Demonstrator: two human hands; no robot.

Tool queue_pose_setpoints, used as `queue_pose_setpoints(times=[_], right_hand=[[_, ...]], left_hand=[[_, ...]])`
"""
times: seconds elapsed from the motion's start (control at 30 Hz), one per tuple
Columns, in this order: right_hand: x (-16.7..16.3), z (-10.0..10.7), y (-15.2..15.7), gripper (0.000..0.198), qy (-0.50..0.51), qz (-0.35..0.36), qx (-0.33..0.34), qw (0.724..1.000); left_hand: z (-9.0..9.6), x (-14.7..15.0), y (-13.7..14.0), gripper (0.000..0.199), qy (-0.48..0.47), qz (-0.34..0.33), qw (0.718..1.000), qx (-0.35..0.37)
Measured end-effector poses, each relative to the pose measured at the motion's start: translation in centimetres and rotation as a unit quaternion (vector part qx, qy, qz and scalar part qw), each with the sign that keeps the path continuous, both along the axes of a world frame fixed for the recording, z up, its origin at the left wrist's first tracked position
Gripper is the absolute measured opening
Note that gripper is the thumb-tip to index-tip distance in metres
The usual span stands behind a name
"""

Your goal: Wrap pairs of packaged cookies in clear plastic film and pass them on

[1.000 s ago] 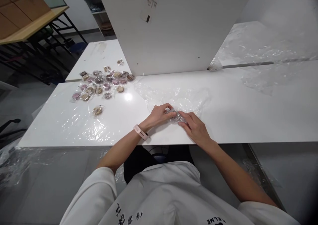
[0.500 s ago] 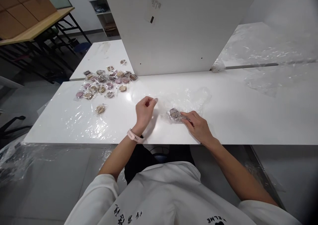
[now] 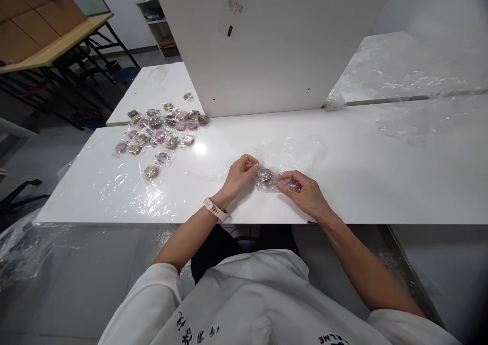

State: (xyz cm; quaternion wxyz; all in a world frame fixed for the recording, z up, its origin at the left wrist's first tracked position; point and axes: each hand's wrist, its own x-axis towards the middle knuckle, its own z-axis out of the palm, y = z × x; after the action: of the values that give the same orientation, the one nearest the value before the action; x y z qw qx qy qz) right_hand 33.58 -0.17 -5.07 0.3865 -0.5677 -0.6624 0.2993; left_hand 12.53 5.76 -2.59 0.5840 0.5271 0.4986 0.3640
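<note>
A round, brownish piece in a clear plastic packet point(image 3: 266, 178) lies on the white table between my two hands. The kind of piece inside is hard to make out through the shiny wrap. My left hand point(image 3: 242, 174), with a pink band on its wrist, pinches the packet's left edge. From the other side, my right hand point(image 3: 301, 191) holds the packet's crinkled right end between thumb and fingers. Crumpled clear film point(image 3: 293, 149) is spread just behind the packet. To the left lies a loose pile of similar wrapped round pieces point(image 3: 160, 134), pink, tan and brown.
A tall white panel point(image 3: 267, 55) stands across the table's back. More clear plastic sheeting point(image 3: 412, 124) covers the right side. One tan packet point(image 3: 151, 171) lies in front of the pile. The white table's front edge point(image 3: 114, 222) runs close to my body.
My left hand has moved right, from beside the packet onto its left edge. Another brown packet now shows at the pile's front, and a pink one there has shifted. My right hand keeps its hold.
</note>
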Motion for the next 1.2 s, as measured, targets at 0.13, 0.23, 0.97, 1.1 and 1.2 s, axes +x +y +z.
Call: queue_pose_setpoints(times=[0.13, 0.23, 0.97, 1.1, 1.2], right_hand=[[-0.7, 0.0, -0.1, 0.011, 0.018, -0.011, 0.107, 0.994], [-0.9, 0.1, -0.7, 0.023, 0.008, 0.019, 0.189, 0.982], [1.4, -0.5, -0.2, 0.03, -0.093, -0.036, 0.076, 0.992], [1.6, -1.1, -1.2, 0.039, -0.201, -0.026, 0.14, 0.969], [1.7, -1.8, -0.7, 0.03, -0.235, -0.063, 0.137, 0.96]], left_hand=[[1.1, 0.0, 0.4, 0.007, -0.021, 0.0, 0.999, -0.03], [2.0, -0.7, 0.6, 0.017, -0.057, -0.06, 0.996, -0.034], [-0.1, 1.1, 0.4, 0.022, 0.271, -0.283, 0.851, 0.35], [1.4, 3.2, 2.0, 0.032, 0.322, -0.281, 0.851, 0.305], [2.6, 3.8, 2.3, 0.04, 0.335, -0.312, 0.837, 0.3]])
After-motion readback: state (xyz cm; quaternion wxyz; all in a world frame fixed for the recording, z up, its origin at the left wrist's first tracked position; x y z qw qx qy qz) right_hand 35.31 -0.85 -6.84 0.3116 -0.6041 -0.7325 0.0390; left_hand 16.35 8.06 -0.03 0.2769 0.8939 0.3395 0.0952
